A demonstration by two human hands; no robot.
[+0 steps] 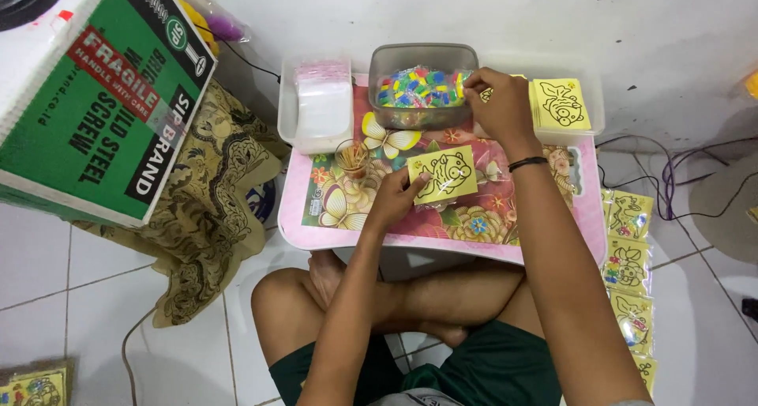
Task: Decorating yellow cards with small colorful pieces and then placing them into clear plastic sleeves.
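I pin the yellow outline-drawing card (444, 174) on the pink floral tabletop (553, 216) with my left hand (392, 197), grip closed on its edge; my right hand (499, 102) pinches colourful packets (418, 88) in the grey plastic tub (424, 56).

- Low pink plastic lap table with a butterfly-and-flower printed top (553, 244), standing on the floor; the landmark for every entry below.
- White tiled floor with grey grout lines (95, 295), left of and under the table.
- Plain white wall, slightly scuffed (474, 11), behind the table.
- Green, white and red cardboard box (95, 98), left of the table.
- Brown-and-cream batik patterned cloth (213, 185), between box and table.
- Dark cables (679, 177), on the floor to the table's right.
- Even, soft light.
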